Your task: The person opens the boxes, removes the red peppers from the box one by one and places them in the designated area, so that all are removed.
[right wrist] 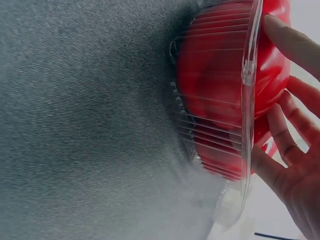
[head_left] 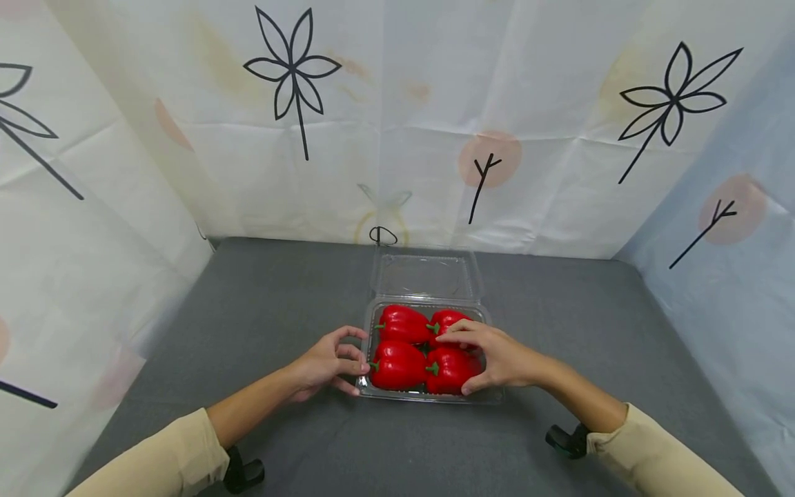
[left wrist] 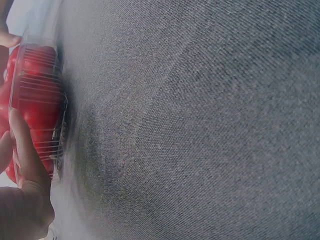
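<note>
A clear plastic clamshell container point(head_left: 428, 397) stands on the grey cloth with several glossy red bell peppers in two rows. My right hand point(head_left: 499, 355) grips the near right bell pepper point(head_left: 448, 373), its thumb at the near side and fingers across the far side. That pepper sits within the container's walls. My left hand point(head_left: 323, 364) is at the container's left side, fingers loosely bent and fingertips touching the rim. The near left bell pepper point(head_left: 397, 366) lies beside those fingertips. Behind are the far left bell pepper point(head_left: 404, 323) and the far right bell pepper point(head_left: 448, 319), partly covered by my right hand.
The container's transparent lid point(head_left: 425, 276) lies folded back toward the rear. Grey cloth point(head_left: 279, 276) covers the table. White patterned sheets point(head_left: 422, 90) hang at the back and both sides. Dark straps with mounts point(head_left: 568, 440) are on both forearms.
</note>
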`<control>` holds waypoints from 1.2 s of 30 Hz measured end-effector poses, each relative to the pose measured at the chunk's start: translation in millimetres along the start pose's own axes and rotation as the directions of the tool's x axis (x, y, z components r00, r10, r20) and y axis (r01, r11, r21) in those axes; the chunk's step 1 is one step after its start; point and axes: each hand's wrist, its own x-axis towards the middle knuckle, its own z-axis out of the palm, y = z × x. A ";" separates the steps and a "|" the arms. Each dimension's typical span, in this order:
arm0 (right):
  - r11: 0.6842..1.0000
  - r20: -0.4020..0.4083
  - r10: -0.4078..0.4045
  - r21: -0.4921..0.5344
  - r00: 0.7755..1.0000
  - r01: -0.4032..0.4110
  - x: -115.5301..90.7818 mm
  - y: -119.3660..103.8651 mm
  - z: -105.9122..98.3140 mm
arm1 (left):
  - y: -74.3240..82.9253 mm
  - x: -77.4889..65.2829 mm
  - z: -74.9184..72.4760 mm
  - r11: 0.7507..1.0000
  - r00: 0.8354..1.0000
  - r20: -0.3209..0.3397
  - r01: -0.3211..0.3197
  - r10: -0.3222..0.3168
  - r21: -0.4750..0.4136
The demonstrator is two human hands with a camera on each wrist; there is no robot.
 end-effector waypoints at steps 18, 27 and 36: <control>1.000 0.052 0.004 -0.004 0.999 -0.004 5.0 2.1 -3.4 | 0.8 -1.3 -0.5 1.000 1.000 0.001 0.004 -0.004 -0.001; 1.000 0.041 0.012 -0.011 0.999 -0.012 5.8 3.5 -2.2 | -0.8 -0.5 -0.7 1.000 1.000 -0.001 0.011 -0.011 0.000; 0.999 0.018 0.006 -0.051 1.000 -0.005 5.6 2.3 -1.9 | 0.2 0.1 -0.6 1.000 1.000 0.007 0.007 -0.007 -0.005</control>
